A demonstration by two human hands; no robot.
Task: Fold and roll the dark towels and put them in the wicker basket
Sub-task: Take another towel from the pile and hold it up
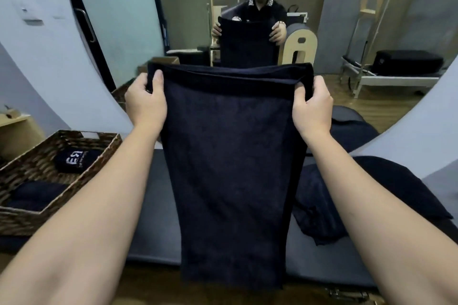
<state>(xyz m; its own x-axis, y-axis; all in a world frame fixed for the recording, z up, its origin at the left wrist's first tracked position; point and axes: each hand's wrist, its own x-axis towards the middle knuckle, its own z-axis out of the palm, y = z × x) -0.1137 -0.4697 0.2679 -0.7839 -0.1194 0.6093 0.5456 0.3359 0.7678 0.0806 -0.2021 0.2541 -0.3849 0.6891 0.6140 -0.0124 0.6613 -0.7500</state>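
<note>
Above the padded surface (153,242), a folded dark towel (230,156) is gripped at its top corners by both hands' fingers (158,79), long axis hanging down, wicker basket (106,153) leftward.

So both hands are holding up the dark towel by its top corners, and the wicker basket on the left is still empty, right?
Not quite. In the head view the wicker basket is not empty: rolled dark towels already lie in it. The rest holds: left hand and right hand hold up the dark towel by its top corners.
</note>
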